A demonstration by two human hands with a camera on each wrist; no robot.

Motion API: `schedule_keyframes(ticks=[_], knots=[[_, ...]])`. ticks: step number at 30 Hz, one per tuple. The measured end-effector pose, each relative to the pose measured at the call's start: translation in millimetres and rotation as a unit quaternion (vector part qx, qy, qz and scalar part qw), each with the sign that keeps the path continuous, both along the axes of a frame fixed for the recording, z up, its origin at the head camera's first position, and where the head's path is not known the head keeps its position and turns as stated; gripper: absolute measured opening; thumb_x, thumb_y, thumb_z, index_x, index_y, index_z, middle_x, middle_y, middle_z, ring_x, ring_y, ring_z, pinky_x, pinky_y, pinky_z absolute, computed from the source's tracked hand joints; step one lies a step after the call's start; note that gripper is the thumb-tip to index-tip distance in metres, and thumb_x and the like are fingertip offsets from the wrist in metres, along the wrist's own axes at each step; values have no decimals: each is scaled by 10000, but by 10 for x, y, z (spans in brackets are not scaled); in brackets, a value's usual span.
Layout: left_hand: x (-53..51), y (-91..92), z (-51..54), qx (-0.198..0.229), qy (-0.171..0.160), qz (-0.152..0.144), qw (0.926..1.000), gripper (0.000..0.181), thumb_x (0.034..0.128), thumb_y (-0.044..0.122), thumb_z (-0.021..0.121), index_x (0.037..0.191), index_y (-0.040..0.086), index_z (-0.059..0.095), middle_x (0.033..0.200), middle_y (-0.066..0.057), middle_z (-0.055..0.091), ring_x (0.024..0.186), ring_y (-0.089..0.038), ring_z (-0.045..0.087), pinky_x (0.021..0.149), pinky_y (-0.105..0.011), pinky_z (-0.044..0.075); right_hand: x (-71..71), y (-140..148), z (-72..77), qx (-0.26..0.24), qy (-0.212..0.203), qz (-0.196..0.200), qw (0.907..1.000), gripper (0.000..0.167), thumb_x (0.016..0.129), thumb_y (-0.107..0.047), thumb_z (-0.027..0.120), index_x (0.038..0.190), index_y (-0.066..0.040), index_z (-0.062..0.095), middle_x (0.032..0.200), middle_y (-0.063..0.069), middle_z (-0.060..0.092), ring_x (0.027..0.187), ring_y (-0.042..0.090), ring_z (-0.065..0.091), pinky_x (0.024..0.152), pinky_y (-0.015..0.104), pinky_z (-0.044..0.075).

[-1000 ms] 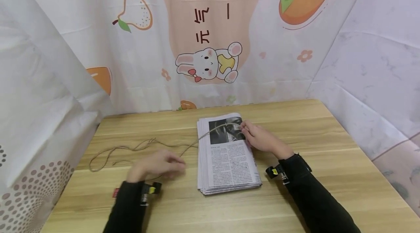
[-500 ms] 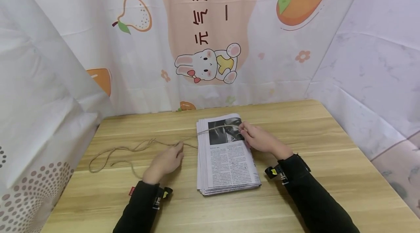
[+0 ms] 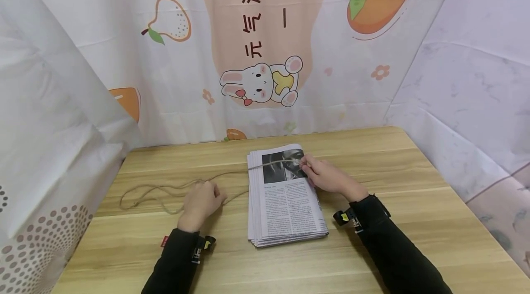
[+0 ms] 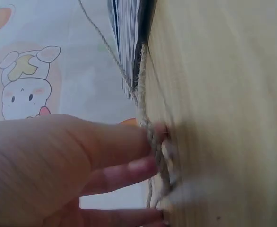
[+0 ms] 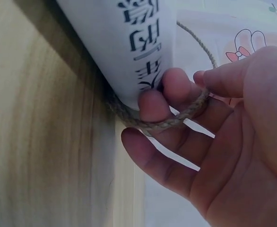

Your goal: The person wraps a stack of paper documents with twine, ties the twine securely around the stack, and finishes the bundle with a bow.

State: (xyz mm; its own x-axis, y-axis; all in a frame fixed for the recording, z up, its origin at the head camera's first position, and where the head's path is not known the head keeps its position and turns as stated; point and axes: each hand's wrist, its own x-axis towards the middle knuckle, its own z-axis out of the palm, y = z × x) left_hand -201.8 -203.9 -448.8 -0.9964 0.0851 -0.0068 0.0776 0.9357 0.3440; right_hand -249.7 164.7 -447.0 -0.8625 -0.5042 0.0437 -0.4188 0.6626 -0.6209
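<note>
A stack of folded newspapers [image 3: 290, 206] lies on the wooden table, with a thin twine [image 3: 232, 173] running across its upper part and another length entering at its left edge. Left of the stack, my left hand [image 3: 203, 204] pinches the twine [image 4: 142, 94] between thumb and fingers, close to the tabletop. My right hand [image 3: 329, 175] is at the stack's upper right edge. In the right wrist view the twine [image 5: 164, 124] loops over the curled fingers of my right hand [image 5: 214, 137], whose fingertips touch the paper's folded side [image 5: 115, 47].
Loose twine [image 3: 142, 188] lies in loops on the table [image 3: 372, 248] to the left of my left hand. A printed curtain [image 3: 182, 77] hangs behind the table, and pale sheets [image 3: 468, 82] stand at both sides.
My left hand has moved from a blur lower down to the twine left of the stack, then slightly back, shifting the strands and loose loops. My right hand has stayed nearly in place.
</note>
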Motion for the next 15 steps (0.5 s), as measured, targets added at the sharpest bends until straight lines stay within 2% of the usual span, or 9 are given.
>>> schedule_keyframes(ticks=[1, 3, 5, 7, 11, 13, 15], knots=[[-3, -3, 0, 125, 14, 35, 9999, 64, 877, 106, 733, 877, 49, 703, 770, -87, 599, 630, -218, 506, 487, -311, 390, 1, 0, 3, 8, 7, -1, 10000, 160, 1110, -161, 407, 1185, -73, 517, 675, -18, 532, 572, 132, 509, 586, 310, 441], [-14, -7, -4, 363, 68, 3, 9993, 241, 817, -33, 709, 1054, 11, 699, 797, -101, 644, 570, -181, 469, 477, -288, 359, 1, -1, 8, 3, 30, -20, 10000, 162, 1109, -161, 410, 1189, -73, 521, 684, -16, 533, 579, 133, 510, 586, 310, 438], [-24, -7, -4, 669, 29, -110, 9977, 400, 763, -115, 692, 1153, -29, 670, 814, -113, 660, 574, -171, 481, 503, -290, 384, -2, -2, 12, 0, 59, -47, 10000, 162, 1107, -157, 417, 1193, -73, 525, 696, -15, 535, 586, 132, 509, 582, 310, 434], [-34, -2, -13, 925, -76, -307, 9952, 436, 726, -131, 732, 1144, -31, 663, 843, -85, 666, 627, -162, 525, 557, -304, 439, -9, -3, 9, 3, 129, -77, 9999, 161, 1104, -148, 424, 1193, -69, 533, 702, -14, 536, 591, 128, 512, 581, 308, 434], [-54, 11, -43, 1332, -519, -948, 9852, 471, 701, -112, 789, 1135, -26, 629, 741, -17, 582, 661, -146, 532, 615, -311, 461, -25, -2, -10, 7, 342, -132, 9993, 170, 1094, -127, 451, 1213, -50, 545, 706, -14, 541, 582, 114, 514, 568, 305, 433], [-62, 15, -43, 1469, -665, -1265, 9788, 460, 724, -135, 736, 1152, -18, 615, 700, -9, 548, 622, -137, 501, 585, -292, 433, -27, 2, -15, -29, 469, -181, 9987, 189, 1088, -122, 472, 1241, -39, 546, 729, -3, 563, 584, 111, 519, 564, 305, 433], [-67, 25, -25, 1577, -579, -1465, 9749, 443, 741, -167, 671, 1150, -4, 618, 709, -17, 534, 624, -132, 481, 571, -279, 419, -24, 9, -15, -105, 617, -250, 9977, 211, 1075, -113, 506, 1263, -30, 552, 791, 21, 607, 615, 110, 546, 574, 303, 454]])
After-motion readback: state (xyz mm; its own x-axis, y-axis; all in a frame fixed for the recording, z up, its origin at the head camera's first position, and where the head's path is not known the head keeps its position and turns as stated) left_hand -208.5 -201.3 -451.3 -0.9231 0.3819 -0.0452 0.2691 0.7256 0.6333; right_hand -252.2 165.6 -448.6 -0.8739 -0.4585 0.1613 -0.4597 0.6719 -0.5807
